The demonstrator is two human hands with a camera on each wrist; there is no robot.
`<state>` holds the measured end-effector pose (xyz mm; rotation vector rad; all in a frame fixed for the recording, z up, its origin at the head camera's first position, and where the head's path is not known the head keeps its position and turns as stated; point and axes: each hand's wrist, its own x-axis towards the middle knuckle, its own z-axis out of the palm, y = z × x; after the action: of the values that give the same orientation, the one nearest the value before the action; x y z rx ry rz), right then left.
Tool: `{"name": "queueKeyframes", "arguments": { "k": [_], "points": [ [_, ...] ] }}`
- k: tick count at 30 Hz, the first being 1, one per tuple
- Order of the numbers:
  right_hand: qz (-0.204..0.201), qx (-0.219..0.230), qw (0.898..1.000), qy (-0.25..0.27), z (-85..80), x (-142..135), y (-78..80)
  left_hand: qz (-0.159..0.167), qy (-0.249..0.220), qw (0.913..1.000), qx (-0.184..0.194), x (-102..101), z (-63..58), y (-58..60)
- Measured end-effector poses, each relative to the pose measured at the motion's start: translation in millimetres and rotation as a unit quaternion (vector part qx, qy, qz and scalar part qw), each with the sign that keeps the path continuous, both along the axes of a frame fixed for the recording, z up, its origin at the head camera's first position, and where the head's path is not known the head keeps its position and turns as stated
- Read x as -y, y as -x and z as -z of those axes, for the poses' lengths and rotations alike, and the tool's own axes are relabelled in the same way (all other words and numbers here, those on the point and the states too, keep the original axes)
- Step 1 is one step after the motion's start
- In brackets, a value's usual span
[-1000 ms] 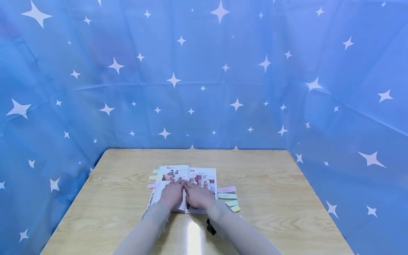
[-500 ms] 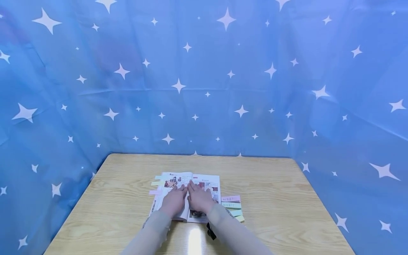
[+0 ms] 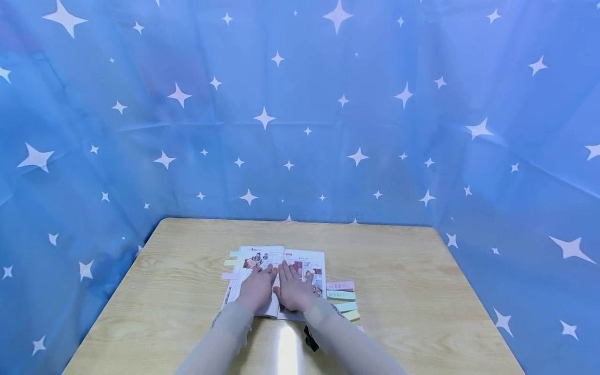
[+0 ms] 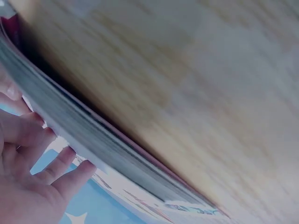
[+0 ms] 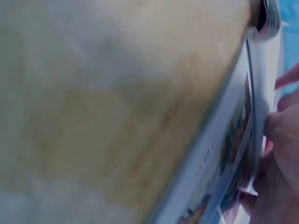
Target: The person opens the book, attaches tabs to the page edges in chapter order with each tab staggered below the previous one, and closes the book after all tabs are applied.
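Note:
An open book (image 3: pixel 309 254) with printed pictures and text lies on the wooden table. My left hand (image 3: pixel 256 289) rests on its left page, fingers reaching toward the centre fold. Just right of the fold, my right hand (image 3: pixel 294 289) presses on the other page with its fingers stretched away from me. The fingertips of both hands are close together near the fold. In the left wrist view, the spread fingers of the left hand (image 4: pixel 42 172) touch the page above a thick stack of pages (image 4: pixel 107 144). The right wrist view shows part of the right hand (image 5: pixel 285 140) over the page.
Colored sticky tabs (image 3: pixel 230 263) stick out from the book's left edge. Larger pink and green sticky notes (image 3: pixel 340 295) show at its right edge. A small black thing (image 3: pixel 311 339) is beside the right sleeve. A blue star-patterned curtain (image 3: pixel 300 104) hangs behind the table (image 3: pixel 398 271).
My right hand has turned, its fingers now pointing straighter away along the fold instead of slanting left. The left hand stays on its page. The head view has shifted slightly.

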<state>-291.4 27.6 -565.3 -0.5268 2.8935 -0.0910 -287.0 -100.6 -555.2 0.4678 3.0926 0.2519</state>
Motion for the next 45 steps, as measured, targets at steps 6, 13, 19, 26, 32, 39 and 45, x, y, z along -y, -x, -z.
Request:
{"name": "queueKeyframes", "arguments": {
  "k": [6, 13, 19, 26, 32, 39, 45],
  "points": [
    [0.020, -0.007, 1.000, -0.002, -9.1, 2.4, -14.7, -0.015, -0.013, 0.9996, 0.019, -3.9, -12.5, 4.0],
    [0.019, -0.003, 1.000, -0.024, -2.1, 3.1, -41.5, -0.016, -0.027, 0.9986, 0.043, -4.2, -7.7, -2.9],
    [-0.006, 0.029, 0.999, 0.015, -10.7, 0.5, -59.6, -0.038, -0.044, 0.9977, 0.034, -0.7, -3.0, -3.3],
    [-0.077, 0.061, 0.993, 0.058, -26.4, -18.5, -65.3, -0.043, 0.008, 0.9990, 0.000, -8.1, -16.1, 3.3],
    [-0.103, 0.044, 0.991, 0.075, -29.6, -33.4, -72.9, -0.008, 0.004, 0.9998, -0.019, -27.3, -27.1, 1.2],
    [-0.091, 0.025, 0.992, 0.082, -32.8, -60.1, -78.4, 0.051, -0.046, 0.9959, -0.060, -54.1, -28.4, 0.8],
    [-0.083, -0.006, 0.992, 0.100, -38.0, -88.9, -80.6, 0.089, -0.060, 0.9924, -0.061, -71.7, -26.9, 0.0]
  ]
}}
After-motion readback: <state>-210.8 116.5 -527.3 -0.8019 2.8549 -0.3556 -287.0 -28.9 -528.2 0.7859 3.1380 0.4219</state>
